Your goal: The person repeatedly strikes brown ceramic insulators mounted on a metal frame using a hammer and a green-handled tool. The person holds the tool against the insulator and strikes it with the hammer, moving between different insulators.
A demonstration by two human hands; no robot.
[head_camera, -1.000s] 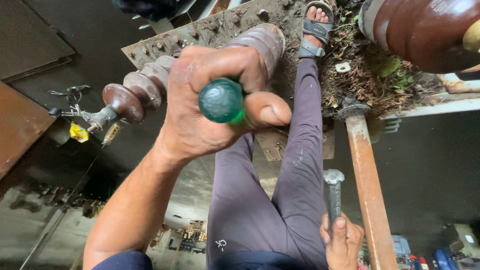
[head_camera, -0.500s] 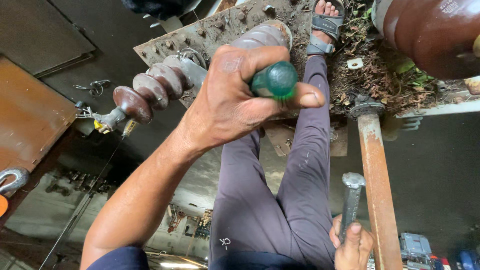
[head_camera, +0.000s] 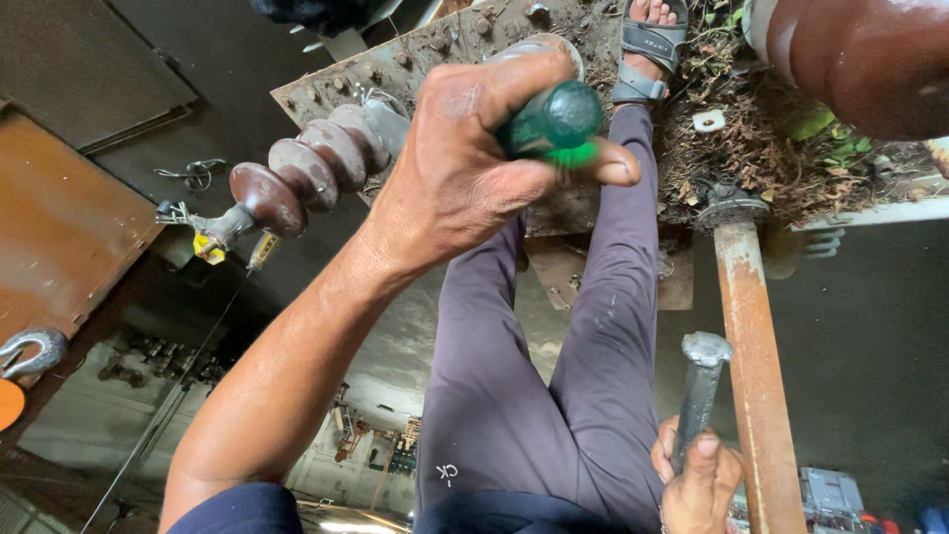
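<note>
Gripping the green screwdriver handle (head_camera: 550, 121), the left hand (head_camera: 465, 168) is closed fully around it, thumb pressed along the underside; the shaft and tip are hidden behind the hand. The right hand (head_camera: 700, 485) is wrapped around the lower part of a grey bolt (head_camera: 698, 396), head end up, held low beside the person's thigh.

For good control, the handle should likely stay in line with the hidden shaft, with pressure applied along the axis, not sideways.

The handle sits above the rusty bolted plate (head_camera: 395, 69), just beside the brown ribbed insulator (head_camera: 306, 173). To the right, a rust-coloured pipe (head_camera: 751, 376) stands near the bolt, limiting sideways room there. The sandalled foot (head_camera: 647, 49) rests on the plate's far edge beside dry leaf litter (head_camera: 781, 148). Left of the forearm, space is open.
</note>
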